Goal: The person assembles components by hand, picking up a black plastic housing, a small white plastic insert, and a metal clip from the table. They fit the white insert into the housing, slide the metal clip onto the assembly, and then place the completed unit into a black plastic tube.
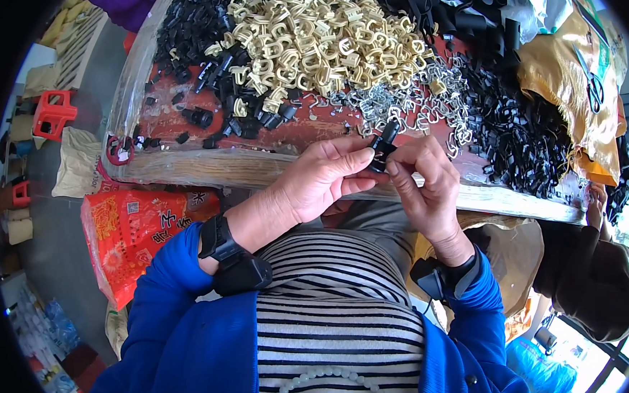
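Just above the table's front edge, my left hand (314, 176) grips a small black plastic part (385, 142) between thumb and fingers. The part is narrow and stands upright, its upper end poking out above the fingertips. From the other side my right hand (430, 185) comes up against its lower end, thumb and fingers pinched together. Whatever lies in that pinch is too small or too hidden to make out. Behind the hands lie bent silvery metal hooks (429, 111) and a heap of cream plastic U-shaped pieces (324, 42).
Black small parts (513, 129) are piled to the right, and more (195, 27) lie to the left. A woven yellow sack (552, 74) with scissors (593, 87) sits at the right. A red bag (136, 232) hangs below the wooden edge (208, 168). Another person's hand (597, 203) is at the far right.
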Demonstrator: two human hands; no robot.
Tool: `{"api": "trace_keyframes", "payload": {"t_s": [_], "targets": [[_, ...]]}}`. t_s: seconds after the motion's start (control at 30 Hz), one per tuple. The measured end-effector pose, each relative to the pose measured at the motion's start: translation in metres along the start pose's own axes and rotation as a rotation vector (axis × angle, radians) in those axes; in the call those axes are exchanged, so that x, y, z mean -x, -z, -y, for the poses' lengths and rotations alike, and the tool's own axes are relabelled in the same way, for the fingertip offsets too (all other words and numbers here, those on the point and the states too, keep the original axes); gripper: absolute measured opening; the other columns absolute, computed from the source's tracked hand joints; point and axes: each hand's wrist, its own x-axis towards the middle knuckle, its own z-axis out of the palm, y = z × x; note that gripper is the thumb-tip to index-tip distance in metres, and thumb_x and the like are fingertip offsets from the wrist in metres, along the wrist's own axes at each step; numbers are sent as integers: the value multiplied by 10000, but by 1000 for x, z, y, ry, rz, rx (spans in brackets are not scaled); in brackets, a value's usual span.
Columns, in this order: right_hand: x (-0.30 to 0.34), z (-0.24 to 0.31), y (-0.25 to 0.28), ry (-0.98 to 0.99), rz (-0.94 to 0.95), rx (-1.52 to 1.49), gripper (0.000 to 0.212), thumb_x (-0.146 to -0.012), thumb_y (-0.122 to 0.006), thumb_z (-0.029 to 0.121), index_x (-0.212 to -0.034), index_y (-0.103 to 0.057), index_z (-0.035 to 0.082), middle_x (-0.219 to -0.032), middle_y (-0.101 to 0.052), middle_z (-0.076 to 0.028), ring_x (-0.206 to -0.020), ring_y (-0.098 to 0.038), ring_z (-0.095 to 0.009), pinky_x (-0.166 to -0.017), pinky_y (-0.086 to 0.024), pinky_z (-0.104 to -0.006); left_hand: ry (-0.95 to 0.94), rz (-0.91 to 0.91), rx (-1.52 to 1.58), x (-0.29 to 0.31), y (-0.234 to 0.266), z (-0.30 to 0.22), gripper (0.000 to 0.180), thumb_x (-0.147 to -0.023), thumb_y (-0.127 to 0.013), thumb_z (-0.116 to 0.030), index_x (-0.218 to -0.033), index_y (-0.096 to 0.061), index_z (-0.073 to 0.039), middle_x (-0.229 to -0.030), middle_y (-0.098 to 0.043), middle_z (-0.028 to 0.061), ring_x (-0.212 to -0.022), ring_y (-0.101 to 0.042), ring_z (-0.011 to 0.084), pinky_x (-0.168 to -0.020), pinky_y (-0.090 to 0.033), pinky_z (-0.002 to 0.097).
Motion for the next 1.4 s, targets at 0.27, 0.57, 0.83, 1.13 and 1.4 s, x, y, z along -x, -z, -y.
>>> {"api": "trace_keyframes", "payload": {"t_s": [0.27, 0.57, 0.83, 1.13, 1.4], "targets": [[2, -4, 1, 79, 20, 179, 133, -664, -584, -35, -772, -524, 13, -707, -483, -70, -600, -493, -185, -515, -402, -274, 61, -16, -35, -5, 5, 2, 246, -823, -463, -130, -1035, -483, -6, -955, -546, 80, -857, -559, 199, -693, -478, 238], [-9, 5, -3, 238, 130, 362, 168, -633, -587, -31, -780, -532, 31, -708, -476, -78, -603, -482, -218, -514, -397, -295, 72, -34, -165, 0, 8, -8, 248, -811, -486, -139, -1009, -504, 9, -925, -560, 79, -824, -569, 172, -678, -481, 224], [-13, 9, -10, 316, 179, 505, 195, -634, -616, -5, -797, -513, 27, -700, -471, -56, -609, -480, -181, -510, -392, -289, 26, -46, -132, 6, 12, -11, 244, -810, -488, -142, -1003, -510, 7, -914, -565, 76, -805, -571, 154, -678, -477, 221], [-17, -11, -7, -615, 223, -479, 314, -638, -685, 87, -857, -466, 34, -674, -429, -5, -550, -424, -65, -497, -369, -183, 52, 17, -163, 5, 20, -14, 232, -811, -476, -125, -989, -511, 20, -904, -569, 91, -803, -569, 163, -681, -469, 217], [-48, -57, 36, -187, 36, 520, 291, -667, -639, 98, -904, -493, 15, -736, -481, -29, -596, -487, -90, -513, -397, -239, 64, -50, -156, 0, 18, -15, 239, -813, -471, -122, -1000, -502, 23, -929, -558, 118, -825, -563, 186, -685, -468, 218]]}}
